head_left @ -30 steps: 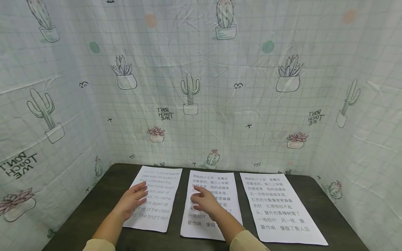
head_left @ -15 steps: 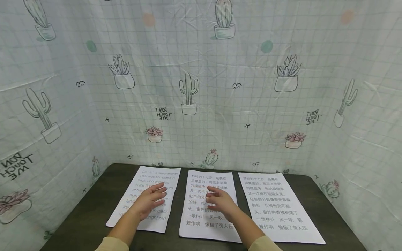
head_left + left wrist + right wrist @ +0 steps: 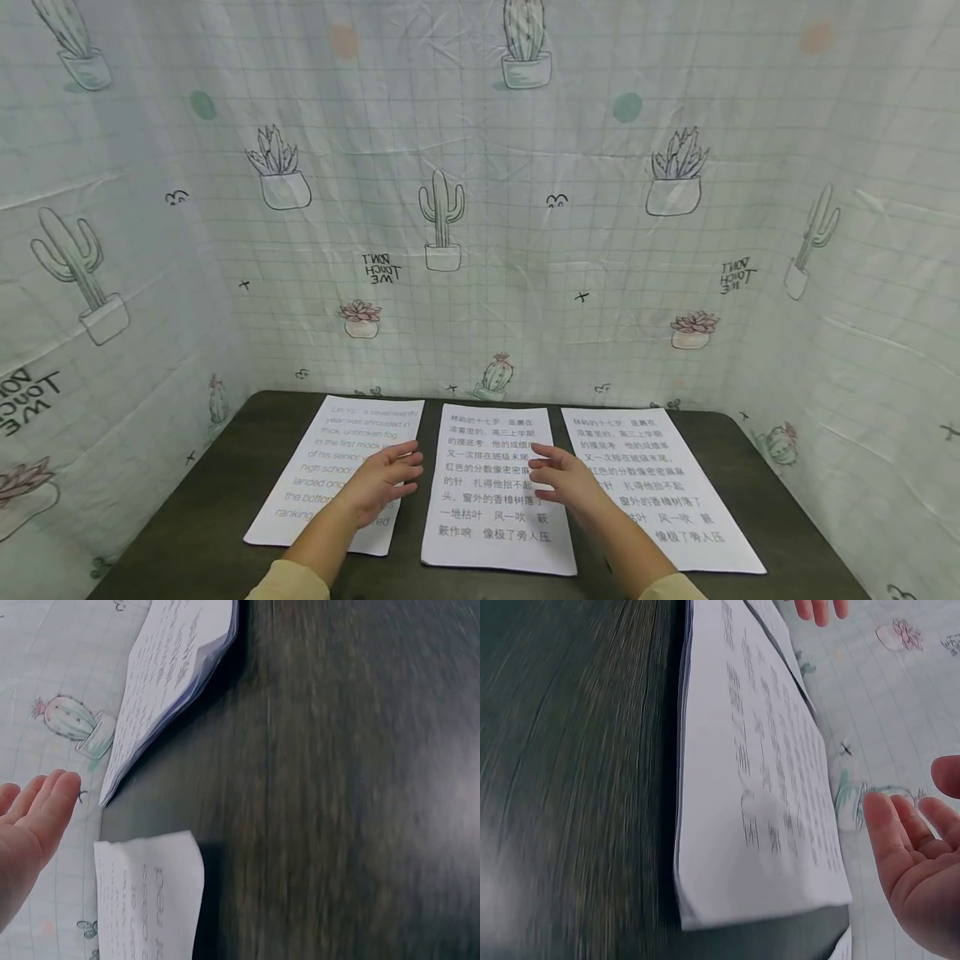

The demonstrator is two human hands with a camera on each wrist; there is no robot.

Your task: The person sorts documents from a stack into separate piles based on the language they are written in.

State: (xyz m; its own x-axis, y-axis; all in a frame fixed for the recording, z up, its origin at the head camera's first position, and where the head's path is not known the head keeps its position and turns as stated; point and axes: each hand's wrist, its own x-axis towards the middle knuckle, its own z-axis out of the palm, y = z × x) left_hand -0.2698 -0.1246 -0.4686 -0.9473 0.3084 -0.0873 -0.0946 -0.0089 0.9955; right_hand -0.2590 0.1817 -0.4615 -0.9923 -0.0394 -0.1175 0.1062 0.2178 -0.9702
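Head view: seeing English-text page (image 3: 324, 475), middle Chinese-text stack (image 3: 491, 492) and right-side Chinese-text page (image 3: 663, 492) lying left to right on dark wood-grain table (image 3: 195, 500), print up, gaps between. Getting cactus-print cloth (image 3: 510, 217) behind the table and along both sides. Holding left hand (image 3: 378, 483) over the right edge of the English-text page, fingers pointing toward the stack. Holding right hand (image 3: 567, 481) over the gap between stack and right-side page, fingertips above the stack's right edge. Gripping nothing with either; showing hands well apart, fingers loosely extended. Wearing cream sleeves (image 3: 291, 582). Left wrist view: catching left hand at the left border, fingers close together in front of the cloth. Seeing the stack at top, layered edges showing, and the English-text page at bottom, corner curling. Right wrist view: catching right hand at lower right against the cloth, thumb standing off from slightly bent fingers. Seeing the stack mid-view, print too blurred for reading, left fingertips poking in at top.
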